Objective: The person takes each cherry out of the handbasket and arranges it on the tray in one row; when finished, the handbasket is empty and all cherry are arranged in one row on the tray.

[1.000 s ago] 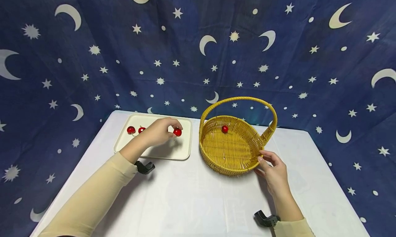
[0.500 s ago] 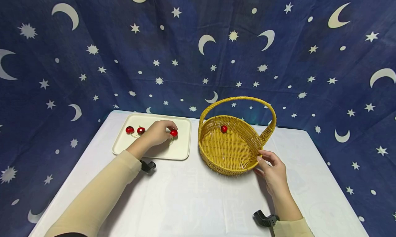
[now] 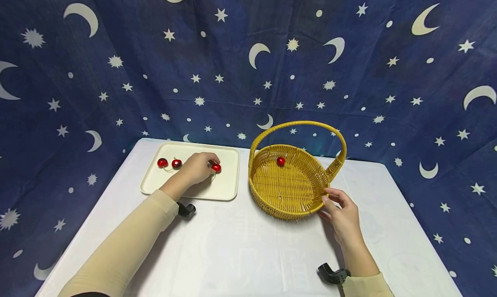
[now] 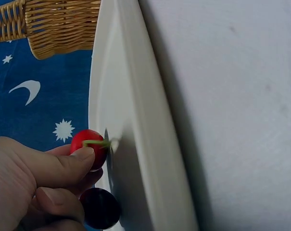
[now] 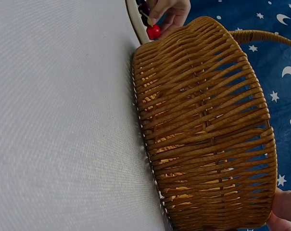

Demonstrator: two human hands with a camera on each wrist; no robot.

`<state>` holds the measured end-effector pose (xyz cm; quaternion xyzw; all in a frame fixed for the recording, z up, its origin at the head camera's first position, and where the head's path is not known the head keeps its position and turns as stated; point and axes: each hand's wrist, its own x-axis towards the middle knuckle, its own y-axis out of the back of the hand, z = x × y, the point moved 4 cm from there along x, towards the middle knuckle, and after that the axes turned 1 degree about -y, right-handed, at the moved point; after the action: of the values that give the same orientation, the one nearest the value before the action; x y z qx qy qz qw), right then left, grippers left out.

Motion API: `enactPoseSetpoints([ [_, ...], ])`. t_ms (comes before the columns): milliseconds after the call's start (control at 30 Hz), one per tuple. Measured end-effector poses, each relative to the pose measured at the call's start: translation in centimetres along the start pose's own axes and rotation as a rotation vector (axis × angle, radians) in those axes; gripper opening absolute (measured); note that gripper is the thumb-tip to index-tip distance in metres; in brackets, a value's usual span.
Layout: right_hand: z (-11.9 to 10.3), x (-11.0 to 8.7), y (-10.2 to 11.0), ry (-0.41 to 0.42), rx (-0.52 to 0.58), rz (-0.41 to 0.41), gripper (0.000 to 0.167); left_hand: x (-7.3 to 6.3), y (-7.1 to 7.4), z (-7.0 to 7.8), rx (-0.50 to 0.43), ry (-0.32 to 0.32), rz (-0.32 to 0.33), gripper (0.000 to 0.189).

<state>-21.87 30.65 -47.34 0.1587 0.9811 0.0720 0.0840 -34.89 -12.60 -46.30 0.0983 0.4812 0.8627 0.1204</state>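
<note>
My left hand (image 3: pixel 197 167) pinches a red cherry (image 4: pixel 90 149) with a green stem between thumb and fingers, low over the cream tray (image 3: pixel 228 188). Below that cherry, the left wrist view shows a dark round cherry (image 4: pixel 101 208) by the curled fingers. Two more cherries, one at the left (image 3: pixel 162 163) and one nearer the wrist (image 3: pixel 176 164), lie on the tray. To the right stands a yellow-brown wicker basket (image 3: pixel 288 211) with a tall handle. My right hand (image 3: pixel 344 219) grips its near right rim, thumb on top. Inside the basket, by the back wall, sits another red cherry (image 3: pixel 281 161).
A white cloth (image 3: pixel 248 254) covers the table under tray and basket. Behind it hangs a dark blue curtain (image 3: pixel 233 55) with moons and stars. The basket's handle (image 3: pixel 310 123) arches high above the rim.
My left hand, with the cherry in it, has moved a little left and down toward the tray. The right hand and the basket keep their places.
</note>
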Motion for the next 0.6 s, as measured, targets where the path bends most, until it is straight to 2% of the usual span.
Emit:
enactPoseSetpoints([
  [433,0.15,0.03,0.03,0.005,-0.006,-0.007,0.036,-0.13,0.22,0.01,0.018,-0.004,0.01,0.034],
  [600,0.13,0.04,0.02,0.001,-0.007,-0.01,0.036,-0.39,0.89,0.1,-0.062,0.012,0.009,0.037],
])
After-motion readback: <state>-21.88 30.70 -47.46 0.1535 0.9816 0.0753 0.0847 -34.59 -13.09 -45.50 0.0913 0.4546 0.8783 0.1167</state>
